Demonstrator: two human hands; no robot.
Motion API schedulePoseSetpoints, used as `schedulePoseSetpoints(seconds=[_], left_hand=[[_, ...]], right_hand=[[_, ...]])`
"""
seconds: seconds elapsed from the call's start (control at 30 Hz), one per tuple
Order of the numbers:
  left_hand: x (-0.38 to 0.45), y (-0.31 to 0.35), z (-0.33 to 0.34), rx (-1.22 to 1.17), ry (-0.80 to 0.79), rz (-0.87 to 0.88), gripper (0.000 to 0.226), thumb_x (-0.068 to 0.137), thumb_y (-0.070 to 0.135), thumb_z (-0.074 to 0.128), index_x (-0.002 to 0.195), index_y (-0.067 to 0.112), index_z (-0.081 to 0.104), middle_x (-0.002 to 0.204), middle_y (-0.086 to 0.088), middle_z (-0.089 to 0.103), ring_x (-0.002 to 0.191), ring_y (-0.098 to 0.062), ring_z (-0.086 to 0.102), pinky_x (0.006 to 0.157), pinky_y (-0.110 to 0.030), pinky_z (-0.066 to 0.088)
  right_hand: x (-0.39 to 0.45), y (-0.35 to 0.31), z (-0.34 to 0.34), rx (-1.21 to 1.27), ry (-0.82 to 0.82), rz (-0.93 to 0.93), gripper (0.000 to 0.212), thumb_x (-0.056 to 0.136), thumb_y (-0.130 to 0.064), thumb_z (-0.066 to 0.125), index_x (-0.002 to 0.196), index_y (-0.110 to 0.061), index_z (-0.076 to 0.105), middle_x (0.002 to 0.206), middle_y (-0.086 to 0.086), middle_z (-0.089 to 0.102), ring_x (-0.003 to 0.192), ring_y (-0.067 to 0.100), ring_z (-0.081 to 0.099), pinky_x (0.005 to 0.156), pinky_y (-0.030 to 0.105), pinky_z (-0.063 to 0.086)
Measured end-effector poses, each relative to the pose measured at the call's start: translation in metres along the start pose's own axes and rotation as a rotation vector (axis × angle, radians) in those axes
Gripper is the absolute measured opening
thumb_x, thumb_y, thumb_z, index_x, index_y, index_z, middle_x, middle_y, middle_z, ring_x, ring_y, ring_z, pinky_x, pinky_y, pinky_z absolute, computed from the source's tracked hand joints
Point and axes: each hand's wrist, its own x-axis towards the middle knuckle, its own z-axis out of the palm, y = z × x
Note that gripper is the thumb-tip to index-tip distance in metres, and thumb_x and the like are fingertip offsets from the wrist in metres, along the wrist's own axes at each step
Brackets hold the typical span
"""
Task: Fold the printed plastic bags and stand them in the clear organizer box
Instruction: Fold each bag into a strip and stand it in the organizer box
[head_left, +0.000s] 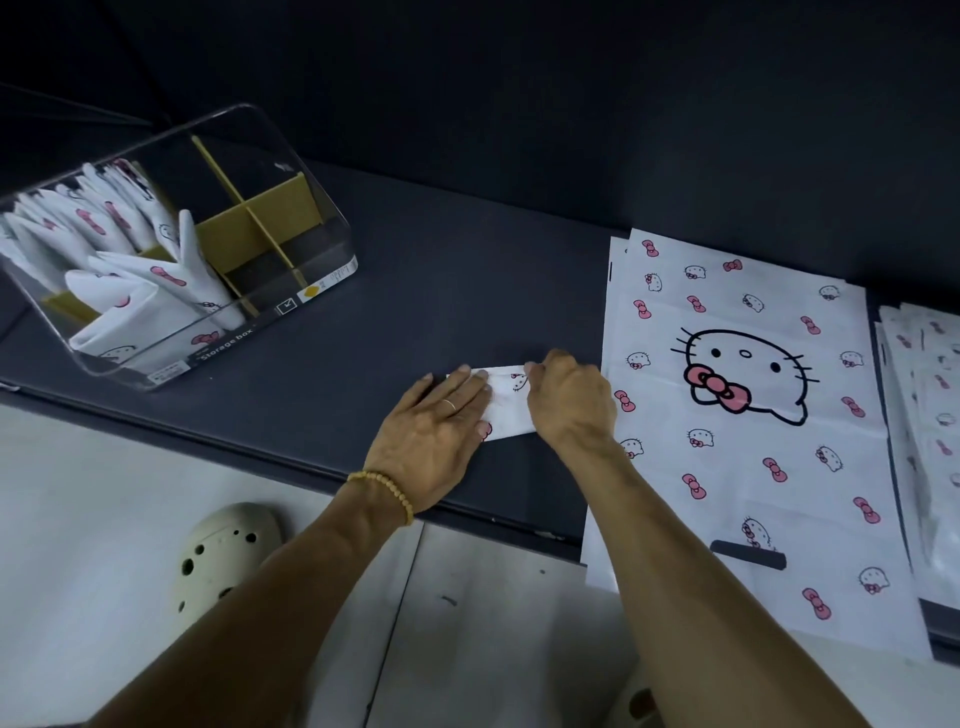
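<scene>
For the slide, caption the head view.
Both hands fold a printed bag on the dark table, clear organizer box partly filled.

Dark matte table (322, 415) against a dark wall (571, 104), pale tiled floor (104, 519) below with a cream perforated clog (228, 545), dim lighting.

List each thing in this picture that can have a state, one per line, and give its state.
Left hand: flat, pressing the folded bag.
Right hand: fingers curled, pinching the bag's top edge.
Folded bag: small packet, lying flat on the table.
Organizer box: tilted, left compartments filled, right ones bare.
Stored bags: folded, standing upright.
Flat bags: unfolded, stacked, overhanging the table edge.
Far stack: unfolded, lying flat.
</scene>
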Motion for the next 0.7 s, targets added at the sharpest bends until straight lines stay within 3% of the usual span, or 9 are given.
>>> schedulePoseSetpoints(seconds=[0.07,0.17,0.23,0.27,0.33,0.37,0.43,0.6,0.7], left_hand=[[-0.001,-0.001,0.002,0.002,-0.074,-0.036,0.049,0.101,0.031,0.043,0.146,0.01,0.04,0.153,-0.003,0.036,0.144,-0.019,0.028,0.119,-0.038,0.017],[-0.001,0.002,0.003,-0.042,-0.084,-0.076,0.051,0.102,0.031,0.041,0.148,0.008,0.034,0.155,-0.005,0.031,0.146,-0.02,0.024,0.12,-0.037,0.014],[-0.001,0.003,0.002,-0.063,-0.099,-0.083,0.052,0.103,0.031,0.037,0.149,0.009,0.028,0.157,-0.004,0.026,0.147,-0.018,0.019,0.121,-0.034,0.01],[-0.001,0.002,0.003,-0.065,-0.107,-0.083,0.052,0.104,0.031,0.035,0.15,0.01,0.024,0.158,-0.003,0.023,0.148,-0.017,0.016,0.122,-0.033,0.008],[-0.001,-0.002,0.004,-0.074,-0.104,-0.08,0.053,0.104,0.029,0.033,0.152,0.012,0.019,0.159,-0.002,0.018,0.148,-0.015,0.012,0.122,-0.031,0.005],[-0.001,-0.004,0.004,-0.069,-0.111,-0.076,0.053,0.104,0.029,0.031,0.152,0.012,0.017,0.16,-0.001,0.016,0.149,-0.014,0.01,0.122,-0.03,0.003],[-0.001,-0.007,0.004,-0.044,-0.14,-0.062,0.055,0.104,0.032,0.028,0.153,0.014,0.013,0.161,0.001,0.01,0.149,-0.012,0.005,0.121,-0.027,-0.001],[0.0,-0.013,0.004,-0.038,-0.148,-0.063,0.057,0.104,0.038,0.028,0.154,0.016,0.011,0.162,0.003,0.007,0.149,-0.01,0.003,0.121,-0.026,-0.003],[0.0,-0.013,0.005,-0.04,-0.15,-0.066,0.058,0.103,0.04,0.027,0.154,0.016,0.011,0.161,0.003,0.008,0.149,-0.011,0.003,0.121,-0.026,-0.002]], right_hand=[[-0.002,-0.002,-0.005,-0.056,0.068,-0.03,0.031,0.101,-0.035,0.049,0.107,-0.006,0.056,0.1,0.016,0.066,0.095,0.038,0.063,0.066,0.035,0.04],[-0.025,-0.004,-0.004,-0.169,0.318,-0.388,0.016,0.086,-0.009,0.064,0.101,-0.003,0.065,0.099,0.015,0.066,0.09,0.036,0.063,0.074,0.04,0.05],[-0.042,0.003,0.008,-0.127,0.181,-0.667,0.036,0.086,-0.005,0.061,0.122,0.001,0.063,0.126,0.018,0.062,0.117,0.037,0.059,0.103,0.042,0.046],[-0.047,0.008,0.013,-0.127,0.057,-0.726,0.046,0.095,-0.011,0.054,0.139,0.0,0.05,0.145,0.017,0.049,0.136,0.031,0.045,0.117,0.037,0.03],[-0.047,0.022,0.017,-0.208,-0.12,-0.733,0.057,0.106,-0.031,0.032,0.155,-0.007,0.016,0.164,0.007,0.011,0.152,0.017,0.008,0.122,0.028,-0.002],[-0.044,0.029,0.017,-0.258,-0.137,-0.731,0.06,0.106,-0.038,0.025,0.156,-0.01,0.006,0.164,0.004,0.0,0.151,0.013,-0.002,0.12,0.027,-0.009],[-0.039,0.036,0.016,-0.342,-0.152,-0.722,0.066,0.103,-0.048,0.016,0.156,-0.013,-0.001,0.164,0.001,-0.008,0.15,0.01,-0.01,0.12,0.027,-0.012],[-0.035,0.044,0.01,-0.365,-0.148,-0.651,0.075,0.095,-0.055,-0.001,0.156,-0.013,0.0,0.164,0.0,-0.006,0.15,0.01,-0.008,0.12,0.034,-0.008],[-0.035,0.05,0.006,-0.371,-0.161,-0.567,0.069,0.099,-0.052,0.007,0.156,-0.014,-0.004,0.164,-0.001,-0.009,0.151,0.011,-0.008,0.121,0.037,-0.008]])
